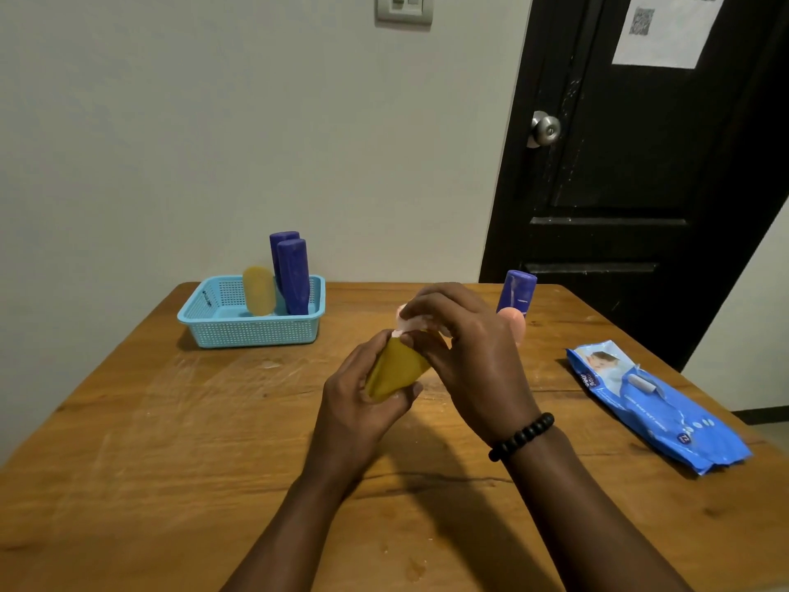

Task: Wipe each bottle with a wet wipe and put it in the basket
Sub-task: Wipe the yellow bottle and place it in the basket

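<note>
My left hand (363,403) grips a yellow bottle (395,371) above the middle of the table. My right hand (465,356) holds a whitish wet wipe (405,323) against the bottle's upper end, fingers curled over it. A light blue basket (252,331) stands at the back left and holds a yellow bottle (258,290) and two purple bottles (293,275) upright. Behind my right hand a purple bottle (517,290) stands on the table, with a peach-coloured bottle (514,320) partly hidden beside it.
A blue pack of wet wipes (653,403) lies on the right side of the wooden table (170,442). A white wall runs behind the table. A black door (640,164) with a metal knob stands at the back right.
</note>
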Demonstrator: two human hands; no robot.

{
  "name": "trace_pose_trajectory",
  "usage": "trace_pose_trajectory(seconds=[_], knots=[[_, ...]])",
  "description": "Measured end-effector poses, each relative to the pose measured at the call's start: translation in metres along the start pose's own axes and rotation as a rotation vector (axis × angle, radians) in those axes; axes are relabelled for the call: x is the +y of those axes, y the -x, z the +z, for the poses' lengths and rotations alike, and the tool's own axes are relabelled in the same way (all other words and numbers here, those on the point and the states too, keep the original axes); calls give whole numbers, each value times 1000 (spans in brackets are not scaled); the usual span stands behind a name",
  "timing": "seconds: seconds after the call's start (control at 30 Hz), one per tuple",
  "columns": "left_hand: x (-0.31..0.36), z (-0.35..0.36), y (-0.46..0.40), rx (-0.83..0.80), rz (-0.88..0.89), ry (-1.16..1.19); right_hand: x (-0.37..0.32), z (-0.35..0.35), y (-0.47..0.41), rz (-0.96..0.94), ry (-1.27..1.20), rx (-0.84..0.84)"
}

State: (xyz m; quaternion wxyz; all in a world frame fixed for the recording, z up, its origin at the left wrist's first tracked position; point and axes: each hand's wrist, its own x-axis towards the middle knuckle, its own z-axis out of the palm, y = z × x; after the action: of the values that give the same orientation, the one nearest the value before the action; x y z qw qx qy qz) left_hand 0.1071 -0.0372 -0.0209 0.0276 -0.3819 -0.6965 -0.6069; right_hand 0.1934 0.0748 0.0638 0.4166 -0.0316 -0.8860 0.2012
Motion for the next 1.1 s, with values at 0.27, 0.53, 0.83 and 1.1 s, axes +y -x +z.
trace_pose_trajectory(seconds=[0.27, 0.53, 0.83, 1.1], knots=[[2, -4, 0, 16, 18, 54, -6, -3, 2, 69, -43, 31], [-2, -7, 1, 30, 34, 21, -7, -29, 4, 186, -82, -184], [3, -5, 2, 42, 25, 38, -3, -55, -10, 253, -306, -123], [2, -4, 3, 32, -6, 45, -11, -37, -9, 73, -25, -272]])
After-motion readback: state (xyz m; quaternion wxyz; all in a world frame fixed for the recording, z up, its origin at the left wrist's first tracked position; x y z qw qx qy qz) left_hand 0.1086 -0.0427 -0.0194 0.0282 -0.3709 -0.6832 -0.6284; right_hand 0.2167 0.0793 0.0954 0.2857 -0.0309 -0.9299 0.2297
